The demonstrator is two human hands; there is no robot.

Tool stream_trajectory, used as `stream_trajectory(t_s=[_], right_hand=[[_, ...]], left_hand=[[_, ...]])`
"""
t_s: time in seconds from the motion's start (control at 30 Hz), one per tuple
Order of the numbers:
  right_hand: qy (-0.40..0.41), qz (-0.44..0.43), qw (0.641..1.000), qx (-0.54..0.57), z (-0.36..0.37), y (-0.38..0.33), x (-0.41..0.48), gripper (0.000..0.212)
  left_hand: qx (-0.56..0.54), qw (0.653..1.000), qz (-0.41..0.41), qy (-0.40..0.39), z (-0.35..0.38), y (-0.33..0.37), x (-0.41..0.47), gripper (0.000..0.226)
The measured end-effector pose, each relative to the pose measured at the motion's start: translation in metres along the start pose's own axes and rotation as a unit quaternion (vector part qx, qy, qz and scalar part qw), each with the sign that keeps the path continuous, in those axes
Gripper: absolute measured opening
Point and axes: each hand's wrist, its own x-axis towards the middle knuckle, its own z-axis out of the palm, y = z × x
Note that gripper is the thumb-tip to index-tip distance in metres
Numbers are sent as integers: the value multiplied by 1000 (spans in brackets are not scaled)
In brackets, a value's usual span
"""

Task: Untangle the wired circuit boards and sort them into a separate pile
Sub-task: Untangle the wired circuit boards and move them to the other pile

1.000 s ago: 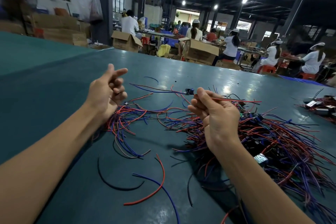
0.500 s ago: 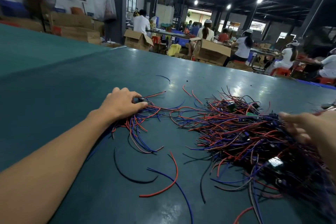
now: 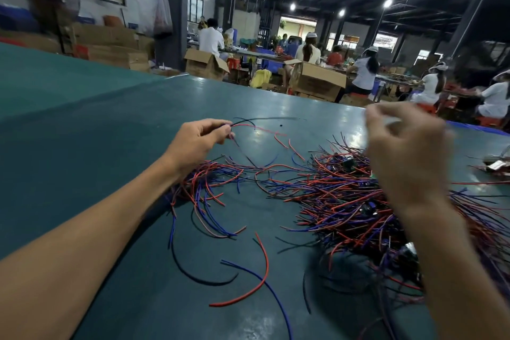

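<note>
A big tangle of red, blue and black wires with small dark boards [image 3: 350,201] lies on the green table [image 3: 82,146], right of centre. A smaller loose bunch of wires [image 3: 209,190] lies under my left wrist. My left hand [image 3: 198,143] is raised above that bunch and pinches thin red and black wires [image 3: 248,123] that stretch to the right. My right hand [image 3: 405,152] is lifted over the big tangle, blurred by motion, fingers curled; whether it holds a wire cannot be told.
Loose red, blue and black wires [image 3: 248,279] lie near the front. A second small pile of boards [image 3: 494,165] sits at the right edge. Beyond the table's far edge are cardboard boxes [image 3: 317,83] and seated workers [image 3: 364,72].
My left hand has risen off the small bunch, lifting thin wires with it. My right hand has swung from the right edge up and inward over the big tangle.
</note>
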Motion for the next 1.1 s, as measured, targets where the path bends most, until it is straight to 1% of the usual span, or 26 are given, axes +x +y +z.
stream_trajectory(t_s=[0.03,0.07,0.1,0.17,0.23,0.3,0.33,0.37,0.4,0.43,0.47,0.5,0.57,0.67,0.73,0.77,0.8,0.83,0.87,0.9,0.97,1.0,1.03,1.1], right_hand=[[-63,-19,997,29,17,-13,-15,21],[-112,-32,991,64,34,-18,-29,16],[-144,-24,984,104,47,-17,-39,16],[-183,21,966,183,62,-12,-50,18],[-199,108,933,280,68,-10,-63,23],[-166,198,895,364,64,-8,-69,27],[-141,223,886,380,61,-6,-70,27],[-127,228,886,383,57,-4,-70,24],[-122,215,892,378,54,-3,-71,19],[-129,200,897,373,51,-4,-70,14],[-143,194,896,372,50,-6,-68,19],[-163,206,887,380,49,-7,-66,29],[-195,243,854,417,50,-9,-63,42],[-227,228,824,466,52,-14,-66,42],[-243,229,792,511,52,-14,-66,43],[-250,237,770,536,52,-14,-67,43],[-256,239,758,550,52,-12,-67,43],[-258,234,761,548,53,-11,-67,44],[-257,224,776,531,55,-10,-69,46],[-251,206,802,501,57,-9,-70,46],[-220,153,865,424,60,-10,-72,41],[-203,128,888,391,62,-10,-74,38],[-187,107,904,368,63,-10,-75,35],[-165,76,924,336,63,-9,-76,33]], left_hand=[[-91,995,-22,-24,3,8,-4,13],[-168,984,-42,-49,7,14,-8,13],[-230,969,-57,-74,12,20,-13,14],[-303,942,-75,-123,22,31,-20,18],[-338,925,-91,-151,33,40,-29,18],[-372,906,-116,-166,43,47,-36,16],[-387,896,-132,-173,46,50,-39,16],[-400,887,-149,-180,48,53,-41,16],[-397,884,-159,-187,49,55,-42,19],[-377,891,-160,-196,50,56,-43,22],[-347,901,-158,-208,52,57,-44,24],[-323,907,-159,-221,53,57,-44,25],[-318,901,-162,-248,55,58,-46,22],[-331,890,-132,-284,55,56,-49,18],[-342,889,-124,-279,57,56,-50,17],[-349,889,-130,-267,58,57,-49,16],[-355,887,-146,-258,58,57,-48,15],[-360,881,-164,-261,58,58,-48,16],[-360,875,-176,-272,58,57,-48,18],[-353,875,-180,-279,58,55,-48,18],[-342,881,-186,-269,59,52,-50,11],[-343,882,-187,-263,60,51,-51,12],[-345,883,-185,-259,61,49,-51,18],[-346,886,-178,-253,61,47,-50,26]])
